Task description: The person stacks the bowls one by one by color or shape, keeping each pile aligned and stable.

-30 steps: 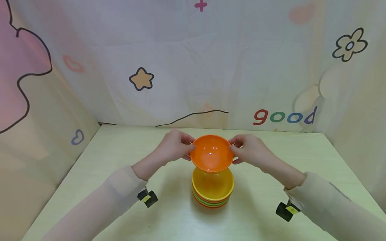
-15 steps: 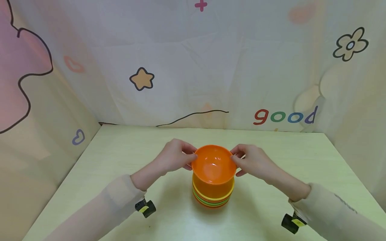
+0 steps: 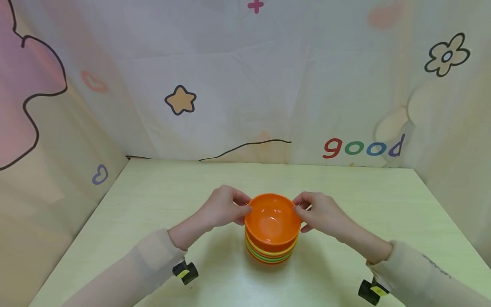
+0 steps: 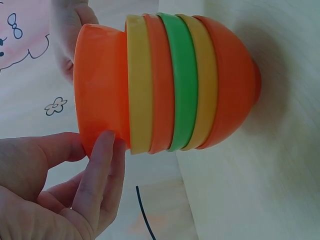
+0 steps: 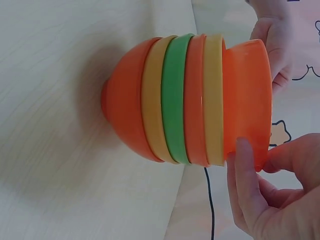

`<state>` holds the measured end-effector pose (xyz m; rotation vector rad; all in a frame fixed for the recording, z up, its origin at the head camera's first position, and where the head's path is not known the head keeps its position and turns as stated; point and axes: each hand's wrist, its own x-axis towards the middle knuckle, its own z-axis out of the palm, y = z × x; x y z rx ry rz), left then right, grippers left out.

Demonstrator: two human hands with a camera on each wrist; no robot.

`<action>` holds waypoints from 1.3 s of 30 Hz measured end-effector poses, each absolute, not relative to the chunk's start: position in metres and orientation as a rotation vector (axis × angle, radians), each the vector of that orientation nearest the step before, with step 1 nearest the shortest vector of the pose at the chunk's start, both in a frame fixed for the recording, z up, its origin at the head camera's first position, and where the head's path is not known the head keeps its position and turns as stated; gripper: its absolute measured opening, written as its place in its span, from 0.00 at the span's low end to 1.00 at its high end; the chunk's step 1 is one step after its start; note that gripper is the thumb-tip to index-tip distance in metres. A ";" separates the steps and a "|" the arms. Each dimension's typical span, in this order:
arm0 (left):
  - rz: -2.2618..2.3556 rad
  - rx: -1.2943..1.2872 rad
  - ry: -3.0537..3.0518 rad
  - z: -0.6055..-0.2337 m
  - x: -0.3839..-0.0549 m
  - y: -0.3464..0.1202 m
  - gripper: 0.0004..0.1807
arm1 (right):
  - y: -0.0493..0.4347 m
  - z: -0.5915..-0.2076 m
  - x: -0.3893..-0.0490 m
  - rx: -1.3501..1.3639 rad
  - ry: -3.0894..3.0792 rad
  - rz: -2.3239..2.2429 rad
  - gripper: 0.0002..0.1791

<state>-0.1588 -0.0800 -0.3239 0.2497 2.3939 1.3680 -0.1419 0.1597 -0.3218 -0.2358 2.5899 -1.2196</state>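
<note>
An orange bowl [image 3: 273, 219] sits partly inside the top of a stack of nested bowls, its rim standing above theirs. My left hand [image 3: 224, 207] pinches its rim on the left side, with the thumb at the edge and fingers against the outer wall. On the opposite side my right hand [image 3: 320, 215] pinches the rim the same way. Directly beneath is a yellow bowl [image 4: 140, 85]. Below that come another orange bowl [image 4: 161, 85], a green bowl [image 4: 181, 82], a second yellow bowl [image 5: 152, 100], and an orange bottom bowl [image 5: 130, 100] resting on the table.
The pale wood-grain table [image 3: 153, 187] is bounded by a printed curtain [image 3: 238, 85] at the back and both sides. A small black camera [image 3: 186, 272] is strapped under the left sleeve, another black camera [image 3: 373, 291] under the right.
Both hands have lowered the orange bowl, moving it down in the head view from above the stack into the top yellow bowl. The stack below has stayed in place.
</note>
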 end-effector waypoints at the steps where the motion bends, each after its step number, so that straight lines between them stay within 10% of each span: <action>1: 1.365 0.246 2.395 -0.324 -0.159 -0.080 0.13 | 0.159 -0.322 -0.142 -0.237 2.594 -1.213 0.10; 39: 1.285 0.277 2.425 -0.331 -0.156 -0.078 0.12 | 0.159 -0.331 -0.140 -0.272 2.642 -1.165 0.08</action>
